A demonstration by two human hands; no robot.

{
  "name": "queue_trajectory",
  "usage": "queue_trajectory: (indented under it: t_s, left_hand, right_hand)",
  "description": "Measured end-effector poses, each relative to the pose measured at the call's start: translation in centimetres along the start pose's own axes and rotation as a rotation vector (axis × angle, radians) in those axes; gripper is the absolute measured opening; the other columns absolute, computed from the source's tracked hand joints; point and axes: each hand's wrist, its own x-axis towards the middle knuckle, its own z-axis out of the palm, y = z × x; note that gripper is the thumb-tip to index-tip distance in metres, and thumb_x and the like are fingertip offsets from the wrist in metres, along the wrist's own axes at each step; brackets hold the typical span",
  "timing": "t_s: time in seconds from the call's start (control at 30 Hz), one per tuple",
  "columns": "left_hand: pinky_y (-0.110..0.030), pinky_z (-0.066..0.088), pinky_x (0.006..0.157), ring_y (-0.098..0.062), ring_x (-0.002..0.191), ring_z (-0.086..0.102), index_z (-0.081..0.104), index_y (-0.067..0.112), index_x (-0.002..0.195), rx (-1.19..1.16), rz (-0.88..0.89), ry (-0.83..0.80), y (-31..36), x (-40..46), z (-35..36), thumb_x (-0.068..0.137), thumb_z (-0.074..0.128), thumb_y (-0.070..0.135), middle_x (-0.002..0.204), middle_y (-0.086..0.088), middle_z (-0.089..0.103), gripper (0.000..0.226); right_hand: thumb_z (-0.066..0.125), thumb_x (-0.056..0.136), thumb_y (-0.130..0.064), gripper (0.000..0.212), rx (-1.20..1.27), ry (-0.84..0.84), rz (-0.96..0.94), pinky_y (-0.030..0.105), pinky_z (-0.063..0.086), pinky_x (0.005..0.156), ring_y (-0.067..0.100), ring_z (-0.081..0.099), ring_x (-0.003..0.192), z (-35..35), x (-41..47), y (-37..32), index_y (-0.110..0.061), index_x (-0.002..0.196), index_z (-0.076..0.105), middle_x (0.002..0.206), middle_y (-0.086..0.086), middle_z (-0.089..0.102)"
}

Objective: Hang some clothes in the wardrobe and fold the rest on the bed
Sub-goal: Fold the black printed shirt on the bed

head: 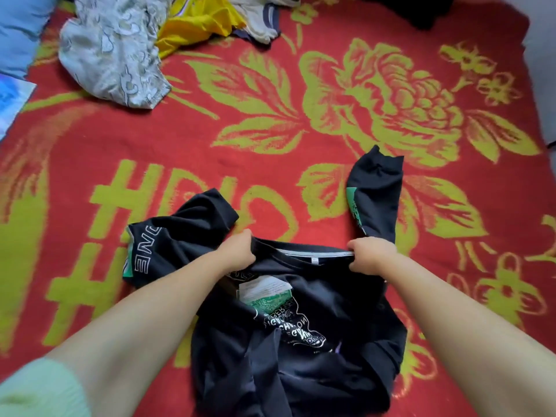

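A black sweatshirt (316,341) with white and green print lies front up on the red and yellow blanket (270,139) of the bed, its body bunched near me. My left hand (237,249) grips the left end of the collar. My right hand (371,255) grips the right end, and the neckline is stretched between them. One sleeve (177,233) lies crumpled to the left; the other sleeve (376,191) points away from me on the right.
At the far left lies a pile of clothes: a grey-white patterned garment (111,52), a yellow one (198,22) and a pale one with dark trim (258,19). A dark garment (421,10) lies at the far right. A blue pillow (18,31) sits at the left edge.
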Motion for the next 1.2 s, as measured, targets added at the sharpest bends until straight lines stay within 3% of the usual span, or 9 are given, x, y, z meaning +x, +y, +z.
queue_trajectory:
  t_s: [0.1,0.37,0.43,0.57,0.63,0.73,0.87,1.07,1.2]
  left_hand:
    - [-0.031,0.034,0.058,-0.024,0.069,0.052,0.05,0.012,0.074,-0.171,0.021,0.118,0.3,-3.0,-2.7,0.089,0.051,0.015,0.074,-0.006,0.056,0.015]
    - [-0.019,0.045,0.058,-0.002,0.058,0.057,0.068,0.019,0.068,-0.428,0.322,0.364,8.3,-16.2,-16.7,0.084,0.049,-0.006,0.058,0.014,0.063,0.035]
    - [-0.028,0.043,0.062,-0.013,0.061,0.055,0.067,0.004,0.07,-0.497,0.377,0.396,10.7,-20.0,-19.6,0.078,0.051,0.002,0.062,0.001,0.062,0.019]
    - [-0.019,0.041,0.053,-0.002,0.052,0.053,0.066,0.023,0.055,-0.519,0.487,0.566,14.3,-26.8,-24.2,0.065,0.046,0.015,0.053,0.013,0.059,0.024]
    - [-0.023,0.041,0.052,-0.002,0.051,0.052,0.064,0.024,0.056,-0.52,0.527,0.673,14.7,-28.6,-26.1,0.073,0.049,0.009,0.055,0.011,0.059,0.027]
    - [-0.019,0.034,0.046,0.002,0.042,0.043,0.057,0.018,0.056,-0.45,0.582,0.764,15.1,-32.1,-28.9,0.072,0.047,0.005,0.046,0.013,0.049,0.023]
    - [-0.014,0.03,0.04,0.002,0.038,0.04,0.055,0.018,0.057,-0.449,0.584,0.679,16.3,-36.6,-31.7,0.063,0.045,0.014,0.043,0.013,0.047,0.012]
    - [-0.015,0.052,0.071,-0.008,0.079,0.067,0.075,0.023,0.09,-0.437,0.68,0.5,15.3,-41.6,-35.2,0.077,0.062,0.02,0.09,0.001,0.073,0.018]
    - [-0.016,0.052,0.075,-0.012,0.091,0.07,0.075,0.024,0.1,-0.523,0.719,0.477,13.8,-44.2,-36.7,0.084,0.067,0.033,0.102,-0.003,0.074,0.02]
  right_hand:
    - [0.058,0.08,-0.042,0.023,0.123,0.043,-0.022,0.028,0.04,0.067,0.021,0.059,0.092,-2.2,-2.9,1.2,-0.027,0.097,0.059,0.086,-0.007,0.056]
    - [0.056,0.09,-0.042,0.016,0.179,0.336,-0.08,0.025,0.035,0.051,0.018,0.057,0.078,-12.9,-13.6,3.2,-0.031,0.078,0.058,0.073,-0.01,0.057]
    - [0.055,0.09,-0.036,0.012,0.163,0.475,-0.045,0.026,0.038,0.057,0.021,0.061,0.086,-15.9,-16.7,3.8,-0.032,0.081,0.062,0.079,-0.008,0.059]
    - [0.05,0.088,-0.026,0.02,0.088,0.887,0.077,0.03,0.041,0.066,0.027,0.059,0.099,-20.4,-22.5,6.0,-0.026,0.1,0.067,0.098,0.0,0.063]
    - [0.05,0.09,-0.029,0.021,0.083,0.931,0.15,0.034,0.043,0.078,0.028,0.054,0.104,-21.9,-24.2,7.5,-0.024,0.103,0.066,0.104,0.002,0.062]
    - [0.051,0.086,-0.015,0.015,0.521,0.824,0.074,0.031,0.045,0.066,0.026,0.056,0.077,-24.3,-27.8,9.5,-0.015,0.082,0.065,0.081,0.006,0.063]
    - [0.046,0.086,0.007,0.026,0.963,0.767,-0.275,0.015,0.024,0.039,0.007,0.032,0.042,-27.9,-33.9,9.8,-0.007,0.068,0.059,0.045,-0.01,0.036]
    - [0.064,0.086,-0.017,0.014,1.127,0.554,-0.573,0.029,0.049,0.057,0.024,0.062,0.067,-31.5,-41.7,10.6,-0.004,0.089,0.067,0.082,0.013,0.065]
    - [0.085,0.068,-0.032,0.057,1.017,0.2,-0.736,0.031,0.057,0.074,0.026,0.068,0.088,-33.2,-45.5,12.4,0.002,0.109,0.064,0.1,0.016,0.069]
